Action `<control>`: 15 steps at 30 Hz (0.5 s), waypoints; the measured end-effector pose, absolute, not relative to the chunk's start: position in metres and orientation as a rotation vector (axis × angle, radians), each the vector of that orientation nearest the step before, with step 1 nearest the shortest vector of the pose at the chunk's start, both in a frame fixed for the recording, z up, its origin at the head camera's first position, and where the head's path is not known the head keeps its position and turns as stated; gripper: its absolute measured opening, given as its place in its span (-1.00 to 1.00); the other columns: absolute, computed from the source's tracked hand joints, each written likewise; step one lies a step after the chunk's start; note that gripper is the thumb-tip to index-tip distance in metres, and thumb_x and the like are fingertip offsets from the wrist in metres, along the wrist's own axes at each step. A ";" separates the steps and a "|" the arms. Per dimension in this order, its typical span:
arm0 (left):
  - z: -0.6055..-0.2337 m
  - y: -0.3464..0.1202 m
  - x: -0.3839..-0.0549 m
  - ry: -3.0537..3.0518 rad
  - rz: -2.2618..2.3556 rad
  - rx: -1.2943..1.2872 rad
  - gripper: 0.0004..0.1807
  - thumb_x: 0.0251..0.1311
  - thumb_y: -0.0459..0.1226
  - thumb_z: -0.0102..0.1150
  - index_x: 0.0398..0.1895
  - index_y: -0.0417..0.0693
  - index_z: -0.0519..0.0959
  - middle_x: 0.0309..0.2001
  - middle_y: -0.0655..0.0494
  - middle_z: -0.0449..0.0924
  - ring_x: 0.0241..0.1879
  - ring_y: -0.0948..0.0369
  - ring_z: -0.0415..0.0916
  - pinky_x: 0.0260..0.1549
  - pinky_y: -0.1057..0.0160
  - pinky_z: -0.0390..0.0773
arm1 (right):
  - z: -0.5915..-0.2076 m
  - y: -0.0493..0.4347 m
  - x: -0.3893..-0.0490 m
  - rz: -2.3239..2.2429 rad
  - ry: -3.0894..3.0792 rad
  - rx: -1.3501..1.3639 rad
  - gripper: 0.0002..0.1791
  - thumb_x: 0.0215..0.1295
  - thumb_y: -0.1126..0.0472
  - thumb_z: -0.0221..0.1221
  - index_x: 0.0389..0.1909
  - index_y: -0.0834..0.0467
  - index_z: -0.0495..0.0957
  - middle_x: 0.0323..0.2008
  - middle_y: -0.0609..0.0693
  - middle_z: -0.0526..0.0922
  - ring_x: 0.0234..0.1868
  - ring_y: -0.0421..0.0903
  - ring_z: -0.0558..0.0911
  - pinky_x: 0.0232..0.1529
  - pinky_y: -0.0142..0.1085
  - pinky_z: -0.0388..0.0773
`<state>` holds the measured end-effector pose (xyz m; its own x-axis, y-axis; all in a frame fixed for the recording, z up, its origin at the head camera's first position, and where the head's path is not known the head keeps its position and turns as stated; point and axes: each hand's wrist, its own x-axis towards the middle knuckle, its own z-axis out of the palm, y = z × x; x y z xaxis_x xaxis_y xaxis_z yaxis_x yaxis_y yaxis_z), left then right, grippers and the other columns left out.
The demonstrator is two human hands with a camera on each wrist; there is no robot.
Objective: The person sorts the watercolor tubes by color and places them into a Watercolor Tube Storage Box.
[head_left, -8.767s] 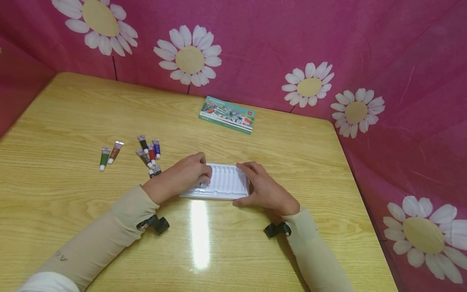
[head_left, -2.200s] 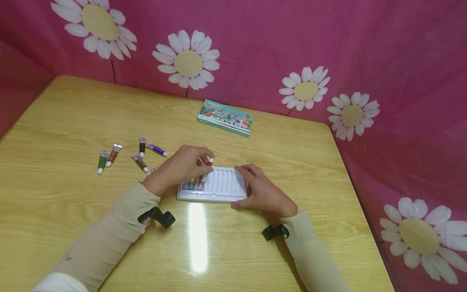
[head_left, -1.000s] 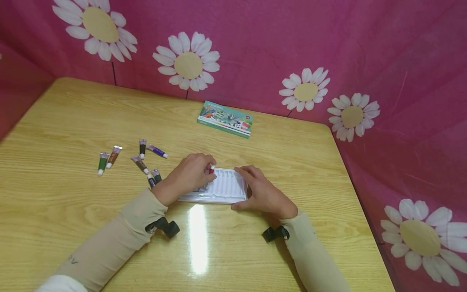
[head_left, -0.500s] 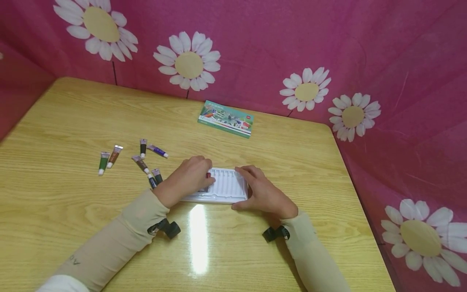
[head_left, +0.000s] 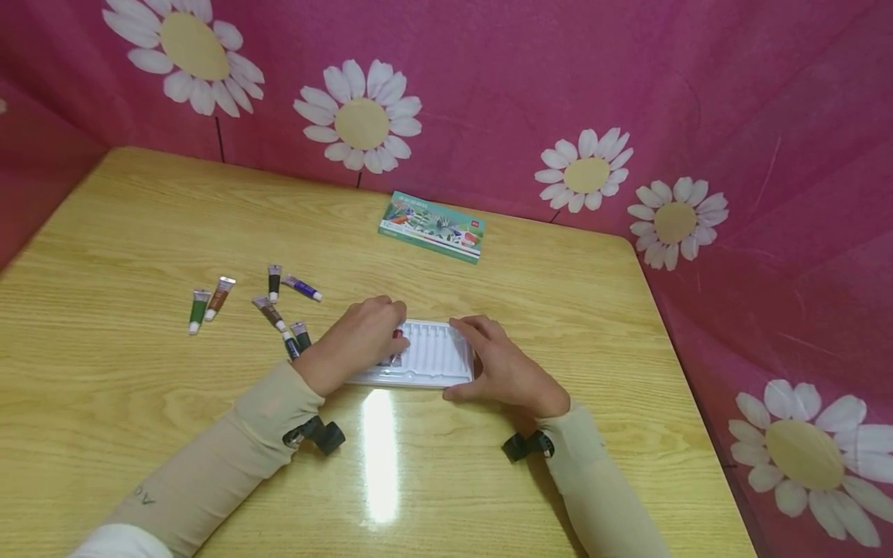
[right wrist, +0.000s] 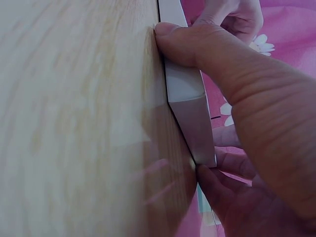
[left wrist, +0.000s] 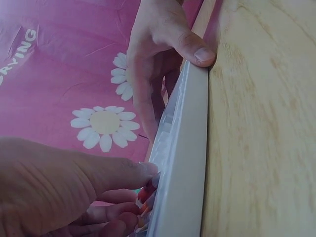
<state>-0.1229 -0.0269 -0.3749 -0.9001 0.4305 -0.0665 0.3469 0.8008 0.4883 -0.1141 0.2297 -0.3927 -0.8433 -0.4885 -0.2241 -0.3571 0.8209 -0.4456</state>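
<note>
Left hand (head_left: 363,333): thumb and curled fingers are pinching a red tube (left wrist: 147,191) down at the white tray (head_left: 436,349), between the two hands. Whether the tube is lying fully in its groove: cannot tell, the fingers are covering most of it. Right hand (head_left: 504,364): gripping the tray's end, thumb bracing the near edge, fingers reaching to the far corner.

Risks (judgement):
- Red tube could be riding up on a ridge if the left fingers are pressing it in at a slant.
- Neighbouring tubes could be lifting or shifting if those fingers are catching them on withdrawal.
- Tray could be sliding or tipping if the right hand's grip is slackening under the left hand's push.
- Two dark tubes (head_left: 301,335) are lying just beside the left wrist; a backward swing could be knocking them.

Containers: the tray is holding several tubes under the left hand, an orange one (left wrist: 144,209) showing next to the red; count hidden. White grooves are showing toward the right hand. A green box (head_left: 431,226) is lying beyond both hands; contents not visible. More loose tubes, including a green tube (head_left: 198,311) and a blue tube (head_left: 303,287), are lying to the left hand's outer side.
</note>
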 end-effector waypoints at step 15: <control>-0.377 -0.026 -0.124 2.831 0.680 0.643 -0.82 0.29 -0.20 0.38 -0.27 -0.17 0.75 -0.32 0.00 0.63 -0.37 0.17 0.47 -0.33 0.25 0.48 | -0.391 0.229 -0.114 -0.555 2.666 -0.628 0.22 -0.03 -0.24 0.56 0.62 -0.05 0.14 0.52 -0.04 0.23 0.39 -0.02 0.35 0.46 -0.06 0.45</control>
<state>-0.1239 -0.0256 -0.3767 -0.8949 0.4430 -0.0534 0.3704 0.8044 0.4645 -0.1138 0.2294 -0.3915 -0.8426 -0.4832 -0.2375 -0.3482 0.8255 -0.4441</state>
